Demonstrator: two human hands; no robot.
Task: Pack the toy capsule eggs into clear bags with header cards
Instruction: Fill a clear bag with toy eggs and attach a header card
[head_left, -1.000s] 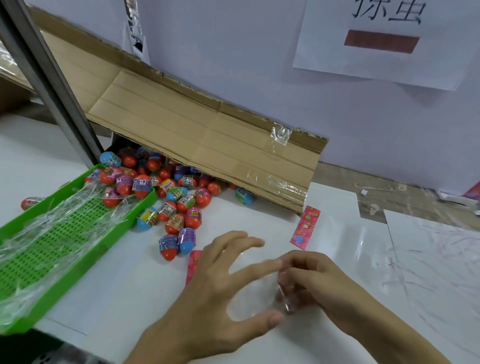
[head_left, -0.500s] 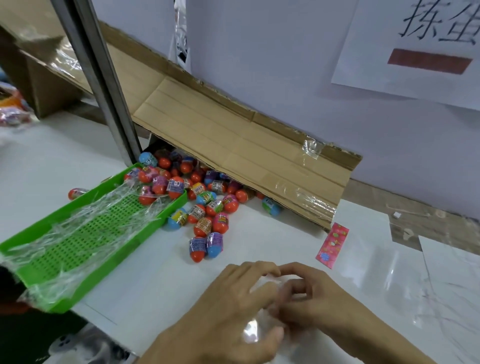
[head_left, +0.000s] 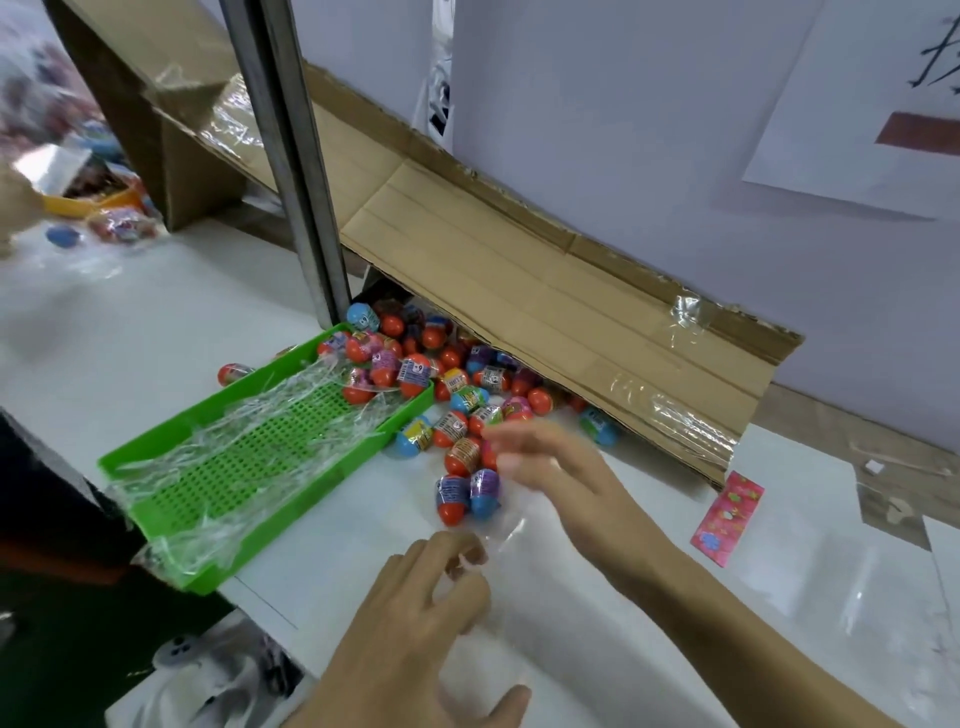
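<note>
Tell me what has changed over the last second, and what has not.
The right hand has let go of the clear bag and moved forward to the pile of eggs, fingers spread, holding nothing yet. The left hand keeps its grip on the bag's near edge. The camera has swung left. The green tray, the pink header card and the cardboard lie as before.
</note>
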